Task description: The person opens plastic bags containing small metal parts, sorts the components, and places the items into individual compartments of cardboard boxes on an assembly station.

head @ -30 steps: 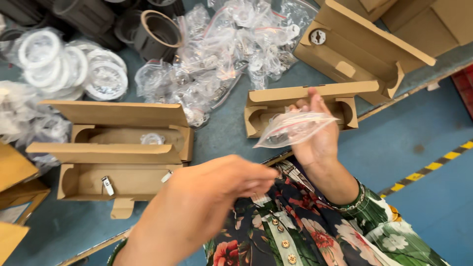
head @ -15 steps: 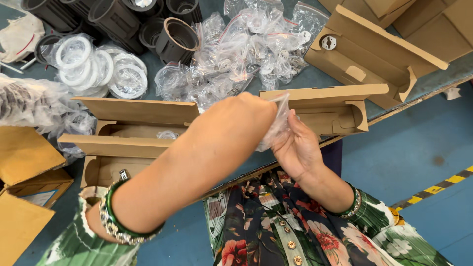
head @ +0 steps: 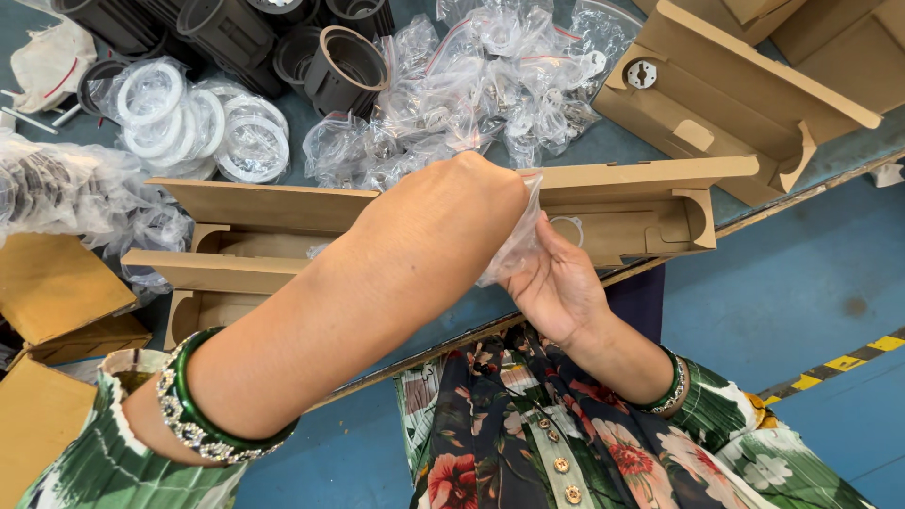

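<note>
My right hand (head: 556, 283) holds a small clear plastic bag (head: 514, 247) just in front of an open brown cardboard box (head: 650, 203). My left hand (head: 462, 203) reaches across from the left and grips the top of the same bag; its fingers are hidden behind the back of the hand. What is inside the bag cannot be made out. A green bangle sits on each wrist.
A heap of small clear bags (head: 471, 85) lies behind the box. Black plastic housings (head: 344, 61) and bagged white rings (head: 189, 118) are at the back left. More open cardboard boxes (head: 255, 236) lie left, and one (head: 735, 94) lies at the back right. The blue floor shows to the right.
My left hand has swung from low at the left up across to the bag held by my right hand. Both hands have moved up closer to the open box.
</note>
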